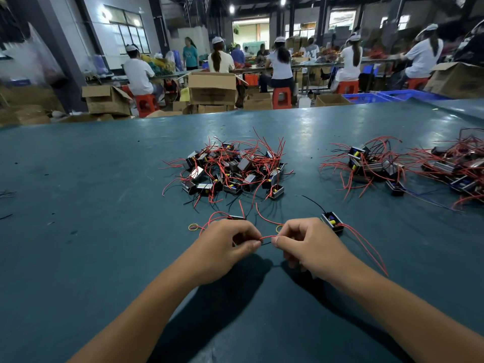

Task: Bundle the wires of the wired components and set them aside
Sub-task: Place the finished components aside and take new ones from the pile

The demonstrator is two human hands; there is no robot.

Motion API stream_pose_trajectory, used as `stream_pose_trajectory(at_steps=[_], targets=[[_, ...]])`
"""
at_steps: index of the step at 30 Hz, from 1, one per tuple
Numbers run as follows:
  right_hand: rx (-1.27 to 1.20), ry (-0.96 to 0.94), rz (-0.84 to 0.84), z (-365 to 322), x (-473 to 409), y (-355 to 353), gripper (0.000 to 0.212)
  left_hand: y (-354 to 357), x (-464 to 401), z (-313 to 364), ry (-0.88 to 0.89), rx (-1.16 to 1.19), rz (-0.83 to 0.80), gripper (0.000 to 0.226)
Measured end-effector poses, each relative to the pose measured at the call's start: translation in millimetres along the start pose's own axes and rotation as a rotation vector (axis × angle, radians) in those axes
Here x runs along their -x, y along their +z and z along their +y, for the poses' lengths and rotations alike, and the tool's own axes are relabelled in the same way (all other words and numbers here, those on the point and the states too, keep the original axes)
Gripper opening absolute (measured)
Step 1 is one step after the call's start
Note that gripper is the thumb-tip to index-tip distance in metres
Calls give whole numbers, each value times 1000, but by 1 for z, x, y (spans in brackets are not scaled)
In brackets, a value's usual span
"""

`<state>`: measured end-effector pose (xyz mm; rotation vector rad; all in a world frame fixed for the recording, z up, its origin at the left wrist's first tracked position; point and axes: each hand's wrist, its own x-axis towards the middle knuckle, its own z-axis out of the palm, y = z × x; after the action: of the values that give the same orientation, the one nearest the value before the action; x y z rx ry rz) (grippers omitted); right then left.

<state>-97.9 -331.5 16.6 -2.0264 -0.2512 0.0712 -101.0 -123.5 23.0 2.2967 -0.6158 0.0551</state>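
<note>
Wires [267,239] (red and black) stretch between left hand [227,247] and right hand [306,244], both pinching them above the green table [78,205].

From my remote seat I see two bare forearms running up from the bottom edge to the left hand [225,244] and the right hand [306,244], with no sleeve reaching anywhere between the fingers and the frame's lower corners. Behind the fingers both wrists carry nothing: no watch, band or glove shows. The fingers [246,233] themselves wear no rings that I can make out, and the thumbnails are short and unpainted.
</note>
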Motion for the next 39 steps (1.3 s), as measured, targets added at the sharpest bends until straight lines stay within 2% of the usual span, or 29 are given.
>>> stream_pose_trajectory(at_steps=[5,10,16,23,28,36,39], targets=[[-43,-11,-19,2,-1,-4,18,2,-1,-3,-73,140,-28,7],[-66,17,8,3,-2,-6,18,8,-2,-5,-110,173,78,12],[-205,42,-36,2,-2,-5,2,10,-2,-7,-111,182,60,13],[-279,18,-42,-2,1,-2,12,13,-2,-6,-88,205,40,12],[-328,68,-30,-1,0,-1,22,12,-2,-6,-98,214,49,13],[-396,95,-43,0,0,-2,27,10,-3,-2,-219,478,135,10],[-399,89,-54,-1,1,-2,23,11,-3,-2,-203,471,111,10]])
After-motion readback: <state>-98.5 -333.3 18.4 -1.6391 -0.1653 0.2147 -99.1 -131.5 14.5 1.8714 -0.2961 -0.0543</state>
